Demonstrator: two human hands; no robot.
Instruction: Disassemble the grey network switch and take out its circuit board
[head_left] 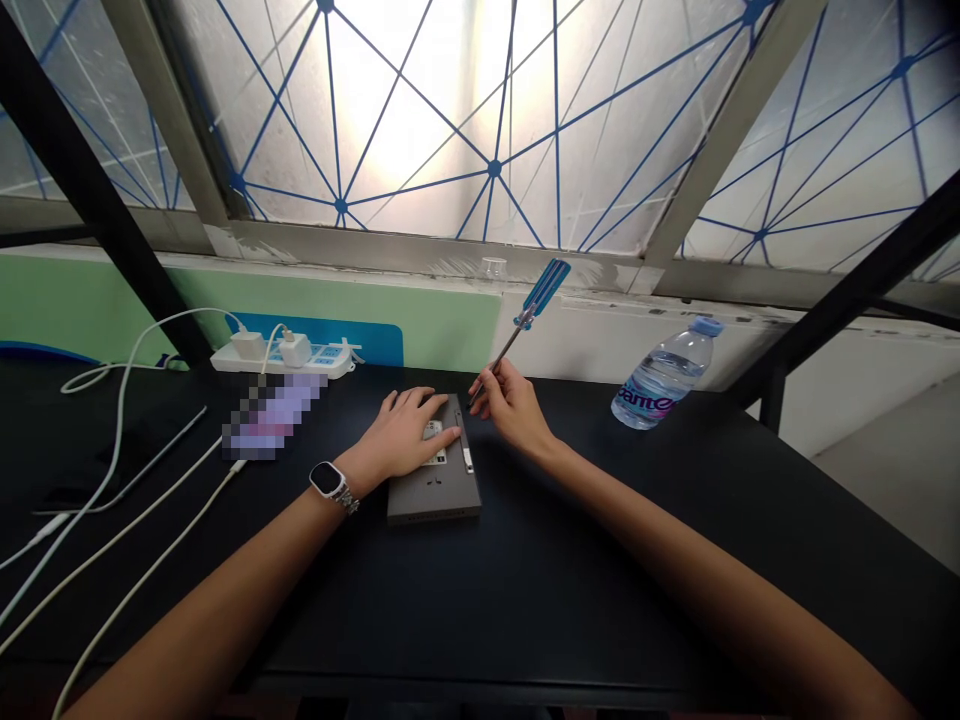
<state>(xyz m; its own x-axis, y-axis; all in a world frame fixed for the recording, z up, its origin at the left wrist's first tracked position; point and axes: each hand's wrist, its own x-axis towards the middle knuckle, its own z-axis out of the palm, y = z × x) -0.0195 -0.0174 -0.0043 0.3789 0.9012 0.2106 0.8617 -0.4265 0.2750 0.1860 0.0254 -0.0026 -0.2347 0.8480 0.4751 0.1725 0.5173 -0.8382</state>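
A flat grey rectangular device with a pale label lies on the black table. My left hand, a watch on its wrist, rests on top of it with the fingers spread and the thumb reaching toward the right side. The hand covers part of the label. Just right of the device, my right hand pinches a screwdriver low on its thin metal shaft. Its blue clear handle points up and to the right, and the tip end is beside the device's right edge, partly hidden by the fingers.
A water bottle stands tilted in view at the right. Back left is a white power strip with chargers plugged in. White cables run across the left side, near a blurred-out phone-like object. Black table, windows behind.
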